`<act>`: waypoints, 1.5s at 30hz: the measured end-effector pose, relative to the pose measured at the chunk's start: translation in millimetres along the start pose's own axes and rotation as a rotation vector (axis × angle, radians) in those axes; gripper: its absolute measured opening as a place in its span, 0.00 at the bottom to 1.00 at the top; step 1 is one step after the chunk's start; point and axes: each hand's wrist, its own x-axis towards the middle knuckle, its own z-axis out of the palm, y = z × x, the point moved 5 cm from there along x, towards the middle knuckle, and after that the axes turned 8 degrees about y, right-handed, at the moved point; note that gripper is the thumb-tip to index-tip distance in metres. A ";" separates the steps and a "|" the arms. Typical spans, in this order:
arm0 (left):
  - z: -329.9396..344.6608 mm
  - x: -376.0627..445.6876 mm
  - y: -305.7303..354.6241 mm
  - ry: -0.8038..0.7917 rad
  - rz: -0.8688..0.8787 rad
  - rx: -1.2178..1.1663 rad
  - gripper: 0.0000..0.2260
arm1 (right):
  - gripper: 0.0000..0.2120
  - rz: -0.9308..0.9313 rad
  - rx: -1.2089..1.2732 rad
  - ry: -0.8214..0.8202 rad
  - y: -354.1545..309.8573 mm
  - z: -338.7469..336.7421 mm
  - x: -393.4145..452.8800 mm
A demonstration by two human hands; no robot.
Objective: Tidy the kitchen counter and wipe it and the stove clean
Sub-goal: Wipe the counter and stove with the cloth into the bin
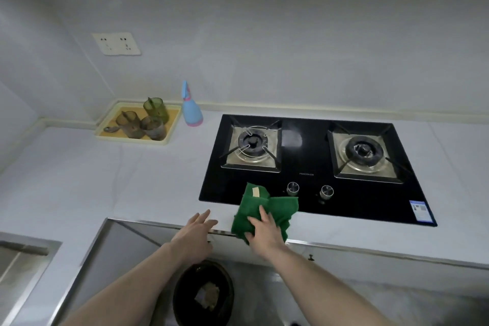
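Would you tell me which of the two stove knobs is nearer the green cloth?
The left knob: it sits just beside the green cloth under the right hand, while the right knob lies farther along the stove front.

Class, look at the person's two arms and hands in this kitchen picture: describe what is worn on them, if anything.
Nothing is worn. Both forearms are bare as far as the picture shows, with no sleeves in view. The left hand and the right hand carry no gloves, and no watch, bracelet or ring shows on either wrist or on the visible fingers.
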 end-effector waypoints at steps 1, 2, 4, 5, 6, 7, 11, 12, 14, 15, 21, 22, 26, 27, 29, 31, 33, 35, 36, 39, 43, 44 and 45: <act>-2.3 2.1 -10.3 -0.013 0.015 0.019 0.35 | 0.30 0.010 -0.029 -0.011 -6.6 10.0 0.1; -4.1 4.1 -22.1 -0.029 0.032 0.041 0.35 | 0.31 0.028 -0.037 0.002 -11.9 19.1 0.2; -4.1 10.1 -41.7 -0.056 0.060 0.069 0.35 | 0.31 0.055 -0.030 0.069 -13.5 27.6 -3.3; -3.6 12.3 -49.8 -0.061 0.068 0.073 0.35 | 0.30 0.052 -0.040 0.100 -10.0 28.8 -5.9; -3.4 14.3 -57.3 -0.067 0.072 0.073 0.34 | 0.29 0.042 -0.061 0.124 -5.4 28.7 -7.8; -1.6 16.5 -66.1 -0.077 0.083 0.073 0.34 | 0.28 0.042 -0.080 0.138 -1.2 29.3 -11.3; 0.7 18.0 -78.3 -0.089 0.131 0.083 0.35 | 0.25 0.166 -0.060 0.197 25.7 18.1 -27.8; 1.1 17.2 -78.4 -0.092 0.136 0.077 0.35 | 0.24 0.206 -0.047 0.208 34.2 13.0 -31.1; 2.8 15.3 -76.0 -0.101 0.137 0.069 0.36 | 0.24 0.258 -0.022 0.222 52.2 1.0 -36.8; 3.1 14.7 -73.1 -0.103 0.144 0.069 0.36 | 0.24 0.285 -0.006 0.232 62.4 -6.2 -38.9; 6.4 14.2 -37.2 -0.075 0.178 0.077 0.35 | 0.25 0.446 0.072 0.309 123.2 -45.6 -44.8; 7.9 14.7 -29.5 -0.065 0.185 0.081 0.35 | 0.26 0.466 0.081 0.322 128.2 -47.7 -43.6; 19.1 15.7 18.5 -0.063 0.197 0.112 0.34 | 0.30 0.386 -0.033 0.177 127.4 -39.5 -41.8; 20.7 14.5 26.6 -0.057 0.191 0.111 0.35 | 0.30 0.330 -0.072 0.133 121.7 -32.9 -41.9; 26.6 19.6 69.8 -0.025 0.187 0.098 0.35 | 0.30 0.225 -0.138 0.100 143.2 -40.2 -46.8; 31.6 21.3 114.3 -0.012 0.194 0.091 0.35 | 0.30 0.176 -0.151 0.065 174.0 -51.4 -54.9; 37.9 24.2 158.5 -0.001 0.211 0.081 0.35 | 0.30 0.202 -0.147 0.079 213.7 -67.2 -66.2; 43.3 25.2 206.3 -0.007 0.246 0.075 0.35 | 0.30 0.254 -0.127 0.095 261.7 -91.5 -76.5; 44.6 24.7 227.0 -0.010 0.272 0.078 0.35 | 0.30 0.274 -0.120 0.098 283.0 -102.8 -79.4; 47.6 29.6 284.5 -0.003 0.355 0.085 0.34 | 0.29 0.344 -0.099 0.126 346.8 -130.5 -87.7; 47.8 47.7 329.1 -0.008 0.440 0.122 0.34 | 0.30 0.440 -0.022 0.246 395.7 -153.6 -96.8; 47.7 54.3 339.6 -0.021 0.455 0.138 0.33 | 0.30 0.457 -0.012 0.259 402.2 -158.1 -96.6; 48.2 59.8 347.1 -0.034 0.465 0.154 0.33 | 0.30 0.460 -0.006 0.256 402.6 -160.2 -95.1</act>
